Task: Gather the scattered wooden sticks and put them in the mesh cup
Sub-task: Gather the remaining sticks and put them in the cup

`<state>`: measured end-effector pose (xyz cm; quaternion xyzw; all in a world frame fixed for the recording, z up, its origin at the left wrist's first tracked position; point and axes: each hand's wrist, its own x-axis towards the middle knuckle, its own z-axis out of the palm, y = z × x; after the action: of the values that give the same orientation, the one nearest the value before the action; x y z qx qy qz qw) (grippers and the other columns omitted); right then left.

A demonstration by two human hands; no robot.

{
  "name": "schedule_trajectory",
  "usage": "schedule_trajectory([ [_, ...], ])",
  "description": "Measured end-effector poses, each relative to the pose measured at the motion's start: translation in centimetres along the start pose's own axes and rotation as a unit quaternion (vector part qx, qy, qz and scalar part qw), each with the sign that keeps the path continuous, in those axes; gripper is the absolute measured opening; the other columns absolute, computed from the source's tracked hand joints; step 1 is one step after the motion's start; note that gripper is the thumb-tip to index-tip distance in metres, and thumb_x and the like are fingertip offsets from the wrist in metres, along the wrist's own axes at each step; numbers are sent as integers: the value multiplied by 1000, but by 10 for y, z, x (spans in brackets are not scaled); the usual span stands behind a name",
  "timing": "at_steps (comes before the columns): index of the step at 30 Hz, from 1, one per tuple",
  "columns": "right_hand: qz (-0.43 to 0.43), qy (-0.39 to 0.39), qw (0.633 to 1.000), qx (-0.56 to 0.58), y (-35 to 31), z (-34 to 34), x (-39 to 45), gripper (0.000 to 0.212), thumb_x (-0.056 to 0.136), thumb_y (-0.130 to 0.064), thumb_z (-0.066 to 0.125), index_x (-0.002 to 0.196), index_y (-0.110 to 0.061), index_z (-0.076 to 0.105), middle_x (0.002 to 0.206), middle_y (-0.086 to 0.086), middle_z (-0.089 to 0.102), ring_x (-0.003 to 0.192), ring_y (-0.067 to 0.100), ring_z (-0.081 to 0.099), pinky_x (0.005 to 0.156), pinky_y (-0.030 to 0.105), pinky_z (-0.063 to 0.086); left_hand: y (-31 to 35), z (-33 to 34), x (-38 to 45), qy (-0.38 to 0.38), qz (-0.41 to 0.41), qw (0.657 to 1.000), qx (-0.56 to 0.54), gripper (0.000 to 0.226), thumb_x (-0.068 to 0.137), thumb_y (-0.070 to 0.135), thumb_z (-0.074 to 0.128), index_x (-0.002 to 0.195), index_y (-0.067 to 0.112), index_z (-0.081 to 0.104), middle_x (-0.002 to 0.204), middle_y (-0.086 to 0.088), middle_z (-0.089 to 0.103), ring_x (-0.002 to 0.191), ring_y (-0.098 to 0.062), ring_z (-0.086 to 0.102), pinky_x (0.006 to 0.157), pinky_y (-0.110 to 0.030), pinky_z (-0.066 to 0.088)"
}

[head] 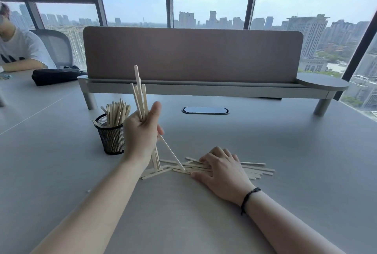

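My left hand (140, 133) is closed around an upright bundle of pale wooden sticks (139, 92), whose lower ends rest near the table; one stick slants out of the bundle to the right. Just left of that hand stands the black mesh cup (111, 138), holding several sticks upright. A loose pile of sticks (255, 170) lies flat on the grey table (285, 151) in front of me. My right hand (222, 170), with a black wrist cord, lies palm down on the pile, fingers spread over the sticks.
A brown divider panel (191, 53) on a raised grey shelf crosses the back of the table. A cable port (205, 110) sits in the middle. At far left, a black bag (55, 76) and a seated person in a white shirt (18, 49).
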<state>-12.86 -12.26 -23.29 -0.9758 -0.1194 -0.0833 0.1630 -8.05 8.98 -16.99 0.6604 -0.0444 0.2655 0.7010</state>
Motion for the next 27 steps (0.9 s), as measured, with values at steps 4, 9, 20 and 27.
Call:
schedule_trajectory([
  [4, -26, -7, 1000, 11, 1, 0, 2, 42, 87, -66, 52, 112, -35, 63, 111, -13, 53, 113, 14, 46, 96, 30, 34, 14, 6, -5, 15, -37, 994, -100, 62, 84, 56, 66, 45, 23, 32, 38, 5, 30, 33, -13, 31, 43, -23, 29],
  [9, -42, -17, 999, 2, 2, -1, 5, 38, 88, -64, 52, 107, -32, 60, 108, -10, 53, 109, 16, 48, 94, 31, 37, 15, 16, -29, -48, -77, 985, -149, 61, 80, 56, 69, 51, 20, 28, 42, 1, 23, 36, -14, 21, 43, -23, 20],
  [20, -54, 52, 990, -117, 3, 0, 4, 73, 78, -85, 36, 106, -23, 61, 101, -1, 54, 97, 25, 55, 84, 39, 46, -12, 21, -58, -141, -33, 987, -68, 60, 81, 27, 78, 57, -1, 32, 45, -11, 22, 37, -18, 26, 42, -30, 26],
  [27, -34, 12, 994, -101, 22, -19, -5, 106, 59, -101, 33, 142, -37, 42, 140, -8, 45, 135, 15, 38, 117, 39, 21, -22, 17, -59, -144, -10, 989, -13, 52, 79, 28, 80, 63, -9, 46, 51, -31, 38, 40, -25, 43, 47, -33, 46],
])
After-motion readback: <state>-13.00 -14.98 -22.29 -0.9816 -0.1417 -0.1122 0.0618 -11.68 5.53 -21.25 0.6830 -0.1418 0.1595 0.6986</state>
